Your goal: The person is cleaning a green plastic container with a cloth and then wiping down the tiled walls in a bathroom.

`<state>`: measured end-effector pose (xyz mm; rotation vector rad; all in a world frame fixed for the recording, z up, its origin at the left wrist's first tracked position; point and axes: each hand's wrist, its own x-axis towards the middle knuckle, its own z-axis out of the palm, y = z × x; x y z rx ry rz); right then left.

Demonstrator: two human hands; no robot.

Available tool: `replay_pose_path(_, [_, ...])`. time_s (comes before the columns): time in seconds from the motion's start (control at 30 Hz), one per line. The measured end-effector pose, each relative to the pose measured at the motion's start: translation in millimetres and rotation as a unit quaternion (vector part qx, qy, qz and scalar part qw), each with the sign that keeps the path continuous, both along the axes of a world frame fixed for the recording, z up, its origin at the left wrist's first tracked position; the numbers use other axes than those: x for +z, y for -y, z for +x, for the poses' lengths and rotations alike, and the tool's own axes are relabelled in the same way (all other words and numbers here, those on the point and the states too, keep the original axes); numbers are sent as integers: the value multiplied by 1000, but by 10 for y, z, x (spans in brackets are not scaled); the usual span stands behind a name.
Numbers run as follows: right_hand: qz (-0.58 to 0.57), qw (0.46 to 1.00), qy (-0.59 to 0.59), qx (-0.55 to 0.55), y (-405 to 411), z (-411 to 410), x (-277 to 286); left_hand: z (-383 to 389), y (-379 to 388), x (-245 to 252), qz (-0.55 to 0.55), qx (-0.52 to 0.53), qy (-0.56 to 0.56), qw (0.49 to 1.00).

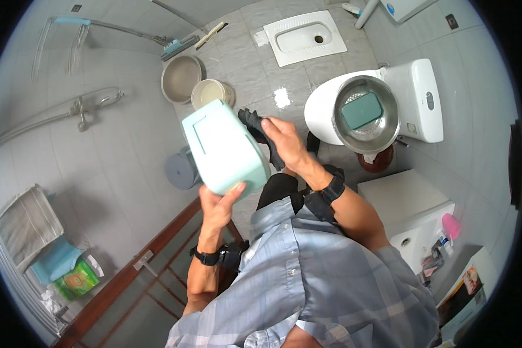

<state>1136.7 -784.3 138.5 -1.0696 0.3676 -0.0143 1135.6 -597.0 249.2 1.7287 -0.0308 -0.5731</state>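
Observation:
My left hand [219,204] grips the lower end of a mint-green plastic box [224,150], its thumb on the near edge; the box is tilted and its inside is hidden. Just right of the box, my right hand [285,139] holds a bunched dark cloth [263,135], its thumb on top. To the right, a round metal basin [389,135] rests over the white toilet [322,108], and a darker green rectangular lid or tray [362,111] lies inside it.
A brown basin [180,79] and a white bucket [206,93] stand on the tiled floor beyond the box. A grey round bin or stool [180,171] is at left. Further off lies a squat toilet [304,38]; a washbasin [411,248] is at lower right, a wooden-framed door [117,278] at lower left.

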Motion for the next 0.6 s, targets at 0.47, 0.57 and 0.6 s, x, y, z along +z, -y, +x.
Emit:
replay_pose_path(0.47, [51,977,199,59,-435,-288,804,-18,-212,724,-28,76,62,995])
replay_pose_path(0.57, [145,978,132,73,-517,-9,449,-122,-125,723,29,24,53,998])
replay_pose_path(0.6, [183,968,130,108,-510,158,370,-171,-78,715,70,-36,51,996])
